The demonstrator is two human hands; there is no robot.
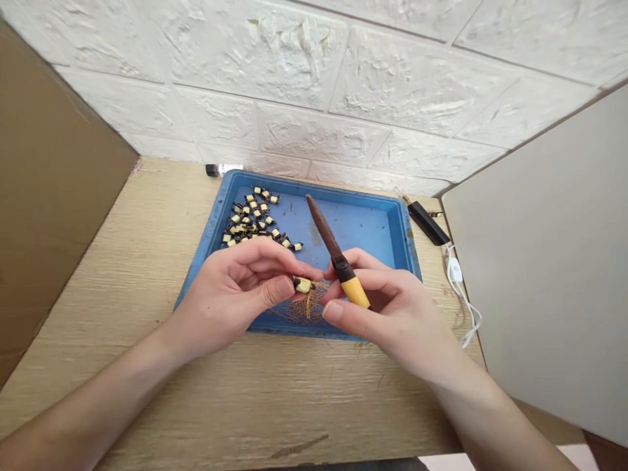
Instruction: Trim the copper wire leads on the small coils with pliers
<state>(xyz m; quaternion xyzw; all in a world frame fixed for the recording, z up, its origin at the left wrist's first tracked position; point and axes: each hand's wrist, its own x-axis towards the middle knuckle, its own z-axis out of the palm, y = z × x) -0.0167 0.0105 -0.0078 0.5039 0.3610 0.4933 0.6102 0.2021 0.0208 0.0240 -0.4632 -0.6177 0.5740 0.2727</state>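
My left hand (235, 288) pinches a small wire-wound coil (303, 284) with a yellow-taped body and black ends between thumb and fingers. Fine copper-coloured wires stick out from its right side toward my other hand. My right hand (387, 301) is closed around a tool (326, 229) with a long, brown, tapered tip and a yellow-and-black handle; its tip points up and away to the left. The right fingertips are close to the coil's wires, but whether they grip them I cannot tell. Beneath both hands lies a tangle of wire clippings (304, 311).
A blue tray (318, 182) lies under my hands, with a heap of similar coils (250, 219) at its left. To the right are a black device (428, 222) and a white cable (464, 294) with a switch. A black-capped bottle (223, 170) lies behind, by the white brick-pattern wall (294, 72).
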